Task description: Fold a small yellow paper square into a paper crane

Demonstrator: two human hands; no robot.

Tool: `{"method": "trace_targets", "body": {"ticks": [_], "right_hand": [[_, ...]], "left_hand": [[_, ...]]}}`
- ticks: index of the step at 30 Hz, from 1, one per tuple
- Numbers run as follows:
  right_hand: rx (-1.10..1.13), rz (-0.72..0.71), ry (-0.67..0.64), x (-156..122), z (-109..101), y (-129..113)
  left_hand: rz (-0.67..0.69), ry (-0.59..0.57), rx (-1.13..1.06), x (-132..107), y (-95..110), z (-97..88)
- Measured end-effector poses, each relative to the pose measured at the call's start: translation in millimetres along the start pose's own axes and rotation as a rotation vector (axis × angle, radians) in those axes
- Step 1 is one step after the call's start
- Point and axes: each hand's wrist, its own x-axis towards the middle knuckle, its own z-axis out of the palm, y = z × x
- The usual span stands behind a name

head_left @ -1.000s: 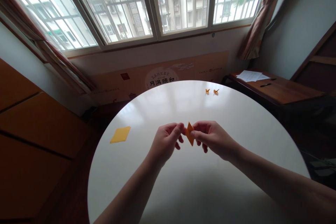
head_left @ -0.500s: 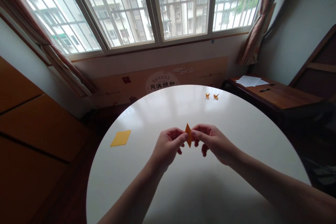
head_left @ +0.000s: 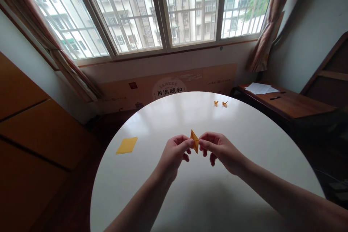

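Found at frame centre, pinched at opposite edges of folded paper (head_left: 195, 140) between thumb and fingertips of left hand (head_left: 174, 153) and right hand (head_left: 223, 149), presumably for even steadiness, with sheets (head_left: 127, 145) mid-left and birds (head_left: 224, 104) upper right, apparently spaced for working room.

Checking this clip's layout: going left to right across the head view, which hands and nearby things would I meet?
Yellow paper sheets → left hand → folded paper → right hand → white papers on the wooden side table.
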Motion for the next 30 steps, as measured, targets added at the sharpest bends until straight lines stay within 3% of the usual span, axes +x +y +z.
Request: {"method": "trace_targets", "body": {"ticks": [11,24,30], "right_hand": [[-0.054,-0.026,-0.023,3,-2,8],[-0.103,-0.079,-0.027,5,2,8],[-0.089,-0.079,-0.019,7,3,10]], "left_hand": [[0.169,-0.027,0.194,4,-10,1.1],[0.169,-0.033,0.181,6,-11,-0.9],[0.160,-0.099,0.174,8,-14,-0.2]]}}
